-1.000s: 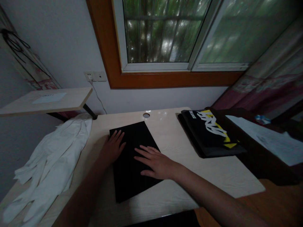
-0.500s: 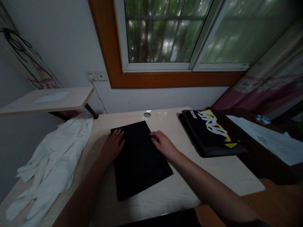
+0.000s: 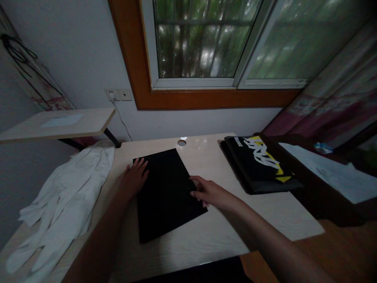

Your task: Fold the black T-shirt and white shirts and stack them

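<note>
A flat black rectangle (image 3: pixel 167 196), which looks like a folded dark cloth, lies at an angle on the pale wooden table (image 3: pixel 182 243). My left hand (image 3: pixel 136 175) rests on its upper left edge, palm down and fingers spread. At the right edge is my right hand (image 3: pixel 206 192). Its index finger and thumb are apart, both touching that edge, with the other fingers curled underneath. The dark surface hides any seams or folds.
Black folded garments (image 3: pixel 256 165) with a white and yellow print are stacked at the table's right. White cloth (image 3: pixel 67 196) lies in a heap on the left, partly under a raised shelf (image 3: pixel 97 118). A round cable hole (image 3: pixel 182 143) is near the back edge.
The black rectangle has shifted slightly left and away from me, along with my left hand. My right hand has slid down the right edge, its thumb and index finger spreading apart.
</note>
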Demonstrator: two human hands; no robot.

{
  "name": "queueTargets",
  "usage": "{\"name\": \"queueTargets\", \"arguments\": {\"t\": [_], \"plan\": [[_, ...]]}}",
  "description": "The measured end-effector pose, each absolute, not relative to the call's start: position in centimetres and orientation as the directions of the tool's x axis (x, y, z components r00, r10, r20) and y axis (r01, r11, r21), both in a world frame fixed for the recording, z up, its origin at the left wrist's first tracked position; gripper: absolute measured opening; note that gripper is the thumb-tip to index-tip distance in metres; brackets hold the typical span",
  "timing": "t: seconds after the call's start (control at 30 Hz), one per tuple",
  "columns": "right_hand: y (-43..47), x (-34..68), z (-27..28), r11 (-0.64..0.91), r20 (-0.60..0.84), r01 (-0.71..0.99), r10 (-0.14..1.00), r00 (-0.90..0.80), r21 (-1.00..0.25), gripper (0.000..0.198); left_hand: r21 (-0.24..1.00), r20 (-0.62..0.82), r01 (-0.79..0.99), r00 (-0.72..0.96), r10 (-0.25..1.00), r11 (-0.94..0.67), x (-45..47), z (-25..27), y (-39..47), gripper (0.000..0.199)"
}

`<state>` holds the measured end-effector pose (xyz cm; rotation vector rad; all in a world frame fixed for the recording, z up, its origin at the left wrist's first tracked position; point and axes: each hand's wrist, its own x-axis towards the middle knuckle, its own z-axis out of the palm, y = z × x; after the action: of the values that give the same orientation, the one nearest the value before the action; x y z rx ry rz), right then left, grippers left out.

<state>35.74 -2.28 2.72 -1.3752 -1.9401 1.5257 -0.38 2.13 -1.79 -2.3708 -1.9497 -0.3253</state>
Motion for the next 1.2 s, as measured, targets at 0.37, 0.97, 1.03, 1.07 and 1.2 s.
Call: {"name": "queueTargets", "arguments": {"t": [0.37,0.97,1.03,1.07,1.2], "plan": [[-2.0,33.4,0.6,0.166,-0.062,0.462,0.896,-0.439,-0.871,0.050,0.120,0.324,0.992,-0.011,0.946,-0.029,-2.1,-2.0,2.7,0.056],[-1.8,34.4,-0.8,0.079,-0.009,0.223,0.929,-0.371,-0.971,0.039,0.217,0.361,0.975,-0.028,0.932,-0.054,-2.9,-2.5,2.6,0.055],[-1.7,34.4,-0.8,0.066,-0.011,0.200,0.931,-0.364,-0.978,0.038,0.224,0.361,0.973,-0.033,0.932,-0.052,-2.9,-2.5,2.6,0.056],[-1.7,34.4,-0.8,0.060,-0.013,0.193,0.934,-0.358,-0.979,0.038,0.225,0.358,0.973,-0.032,0.933,-0.052,-2.9,-2.5,2.6,0.056],[-1.7,34.4,-0.7,0.044,-0.020,0.180,0.940,-0.342,-0.983,0.034,0.211,0.341,0.977,-0.033,0.940,-0.042,-2.9,-2.6,2.6,0.055]]}}
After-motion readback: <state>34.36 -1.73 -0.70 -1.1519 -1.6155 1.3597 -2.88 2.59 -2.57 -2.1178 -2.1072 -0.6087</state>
